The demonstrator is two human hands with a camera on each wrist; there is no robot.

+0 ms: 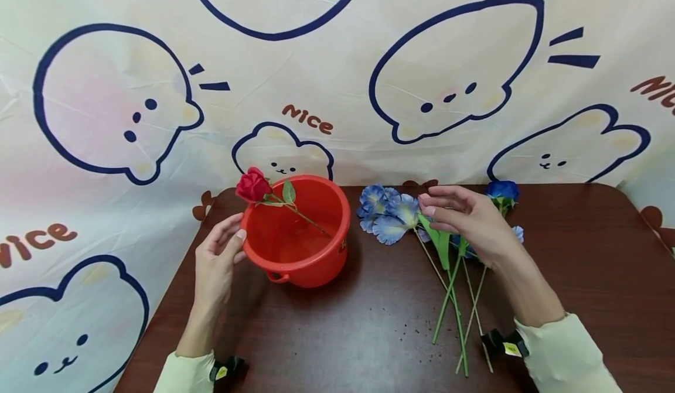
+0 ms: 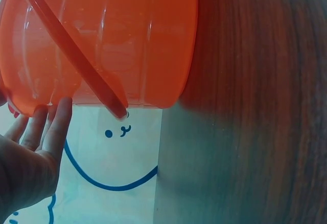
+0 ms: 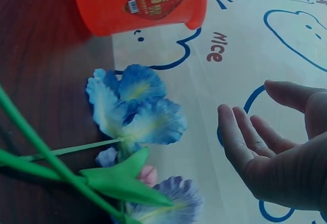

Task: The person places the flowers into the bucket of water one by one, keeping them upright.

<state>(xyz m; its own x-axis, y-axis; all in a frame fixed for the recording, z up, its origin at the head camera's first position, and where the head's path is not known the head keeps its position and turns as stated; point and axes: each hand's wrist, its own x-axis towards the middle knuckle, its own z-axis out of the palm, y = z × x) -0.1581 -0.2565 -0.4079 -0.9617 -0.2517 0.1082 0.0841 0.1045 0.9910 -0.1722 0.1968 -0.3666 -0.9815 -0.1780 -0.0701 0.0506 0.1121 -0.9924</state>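
Observation:
My left hand (image 1: 216, 258) is at the left side of a red bucket (image 1: 311, 270), its fingertips touching the outside near the rim. In the left wrist view, the fingers (image 2: 57, 127) lie fairly straight against the bucket wall. A red rose (image 1: 254, 185) leans in the bucket, its bloom over the left rim and its stem inside. Over the other flowers hovers my right hand (image 1: 471, 220), fingers loosely bent and holding nothing. Near its fingertips is a pale blue flower (image 1: 390, 229). Several green stems (image 1: 454, 299) lie crossed below the hand.
A dark blue rose (image 1: 502, 191) lies behind my right hand at the table's back. Small dark crumbs (image 1: 403, 325) dot the brown table (image 1: 337, 346). Behind the table hangs a cloth (image 1: 337, 77) printed with cartoon animals. The bucket's handle (image 2: 76, 55) hangs down its side.

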